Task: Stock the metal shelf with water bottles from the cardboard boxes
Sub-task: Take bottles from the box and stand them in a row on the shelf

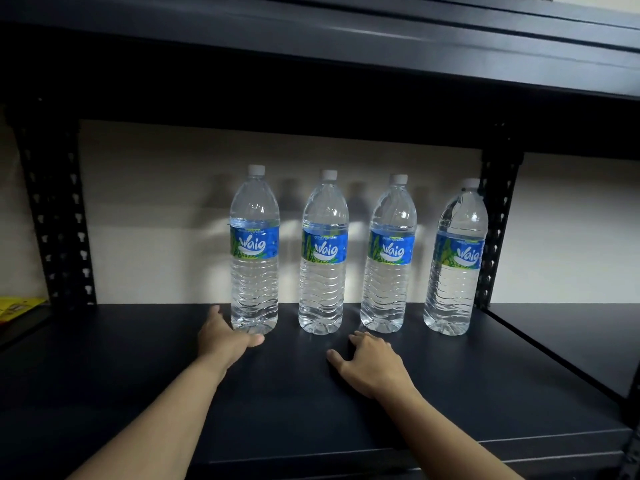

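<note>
Several clear water bottles with blue labels and white caps stand upright in a row near the back of the dark metal shelf board (138,375). My left hand (225,336) is at the foot of the leftmost bottle (254,251), with the thumb stretched in front of its base and the fingers along its left side. My right hand (370,365) rests on the board with fingers spread, holding nothing, just in front of the gap between the second bottle (323,254) and the third bottle (389,254). The rightmost bottle (457,261) stands beside the right post. No cardboard box is in view.
Perforated black posts rise at the left (55,202) and the right (498,220). The upper shelf (311,46) hangs low over the bottle caps. A yellow object (17,306) lies on the neighbouring shelf at far left. Another dark board (571,341) adjoins on the right.
</note>
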Demonstrator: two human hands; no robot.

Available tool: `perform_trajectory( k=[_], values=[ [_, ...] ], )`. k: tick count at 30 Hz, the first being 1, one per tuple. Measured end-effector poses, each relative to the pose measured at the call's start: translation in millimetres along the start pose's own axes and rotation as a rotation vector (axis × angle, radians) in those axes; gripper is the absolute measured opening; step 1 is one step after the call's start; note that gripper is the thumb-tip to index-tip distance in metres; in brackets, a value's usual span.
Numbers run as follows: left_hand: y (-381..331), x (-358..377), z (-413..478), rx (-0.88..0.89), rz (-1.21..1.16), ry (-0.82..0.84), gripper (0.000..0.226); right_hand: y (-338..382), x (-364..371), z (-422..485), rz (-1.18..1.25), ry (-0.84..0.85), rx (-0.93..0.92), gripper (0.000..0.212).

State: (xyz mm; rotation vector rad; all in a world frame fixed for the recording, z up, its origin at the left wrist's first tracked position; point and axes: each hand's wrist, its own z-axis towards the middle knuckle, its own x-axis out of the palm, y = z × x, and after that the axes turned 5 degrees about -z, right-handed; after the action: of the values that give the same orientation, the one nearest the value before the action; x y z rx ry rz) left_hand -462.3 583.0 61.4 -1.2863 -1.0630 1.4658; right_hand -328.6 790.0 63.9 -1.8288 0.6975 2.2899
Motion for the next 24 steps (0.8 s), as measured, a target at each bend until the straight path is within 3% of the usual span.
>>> perform_trajectory(
  k=[2,8,11,14,16,19,22,24],
  values=[
    [1,-9,-12,-0.024,-0.022,0.017,0.098,2,-3,-4,-0.024,-0.052,-0.007,0.056],
    [3,-48,-88,0.07,0.0,0.028,0.043,13,-17,-24,-0.228,-0.181,-0.127,0.039],
    [6,-72,-137,0.242,0.038,-0.087,0.024,17,-16,-46,-0.163,-0.116,-0.123,0.033],
    [29,-92,-194,0.446,0.082,-0.269,0.023,21,-9,-86,-0.027,-0.087,-0.145,0.035],
    [56,-100,-234,0.47,0.124,-0.344,0.028,21,-1,-120,0.055,-0.16,-0.195,0.039],
    [109,-102,-280,0.343,0.249,-0.358,0.035,22,19,-175,0.203,-0.335,-0.306,0.038],
    [156,-97,-305,-0.096,0.278,-0.279,0.042,21,46,-224,0.297,-0.428,-0.372,0.029],
    [182,-91,-315,-0.377,0.253,-0.223,0.054,18,70,-247,0.257,-0.346,-0.391,0.025]
  ],
)
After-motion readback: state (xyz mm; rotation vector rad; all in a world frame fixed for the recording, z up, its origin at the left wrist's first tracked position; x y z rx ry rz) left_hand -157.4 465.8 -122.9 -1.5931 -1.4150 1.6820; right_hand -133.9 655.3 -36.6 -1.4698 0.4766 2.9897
